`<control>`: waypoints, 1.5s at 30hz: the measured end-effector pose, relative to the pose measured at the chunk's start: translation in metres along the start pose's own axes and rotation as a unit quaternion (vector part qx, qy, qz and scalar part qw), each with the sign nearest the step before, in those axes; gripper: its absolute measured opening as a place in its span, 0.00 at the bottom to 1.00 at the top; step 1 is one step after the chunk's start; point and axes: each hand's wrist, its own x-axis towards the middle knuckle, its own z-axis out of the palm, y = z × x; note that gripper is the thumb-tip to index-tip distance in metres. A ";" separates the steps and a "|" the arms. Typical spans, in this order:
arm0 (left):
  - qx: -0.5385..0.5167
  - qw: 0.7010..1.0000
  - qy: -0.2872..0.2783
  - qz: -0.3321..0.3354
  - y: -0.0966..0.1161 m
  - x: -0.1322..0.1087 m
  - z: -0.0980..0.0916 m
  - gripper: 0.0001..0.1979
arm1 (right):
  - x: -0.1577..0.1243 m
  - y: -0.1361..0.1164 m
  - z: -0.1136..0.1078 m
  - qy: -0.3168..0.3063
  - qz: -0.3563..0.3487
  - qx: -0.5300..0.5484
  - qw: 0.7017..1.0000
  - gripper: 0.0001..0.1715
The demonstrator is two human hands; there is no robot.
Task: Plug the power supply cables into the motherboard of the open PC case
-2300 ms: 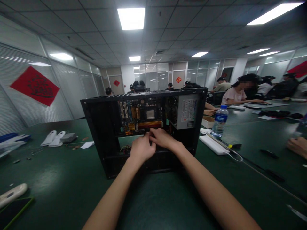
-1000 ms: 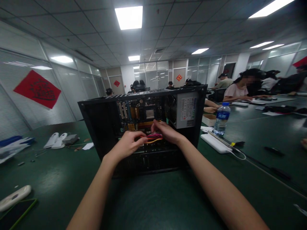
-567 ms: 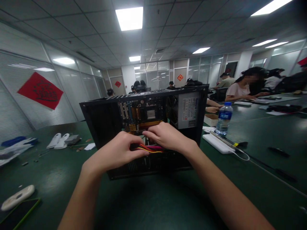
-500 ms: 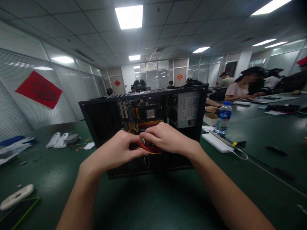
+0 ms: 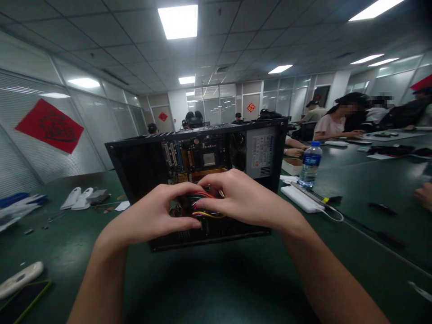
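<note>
A black computer case (image 5: 135, 168) stands on its edge with its open side facing me. Inside it are a motherboard (image 5: 209, 148) and, at upper right, a silver power supply (image 5: 259, 153). Both my hands are at the case's lower middle, around a bundle of red, yellow and black power cables (image 5: 211, 215). My left hand (image 5: 151, 211) curves about the bundle's left end, its thumb stretched low beneath the wires. My right hand (image 5: 241, 198) has its fingers curled over the bundle and its thumb across it. The cable ends are hidden.
A water bottle (image 5: 309, 164), a white power strip (image 5: 300, 199) and a small box (image 5: 292, 166) stand to the right. At left lie white objects (image 5: 77, 198), a white oval device (image 5: 22, 279) and a phone (image 5: 25, 301). People sit along the table beyond.
My hands have shifted slightly apart, and the left thumb has dropped away from the fingers. More of the coloured cables shows between them. The view has moved a little.
</note>
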 end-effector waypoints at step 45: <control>0.182 0.965 0.157 0.101 -0.004 -0.001 0.006 0.28 | 0.008 0.005 0.006 -0.043 0.049 0.135 0.989 0.16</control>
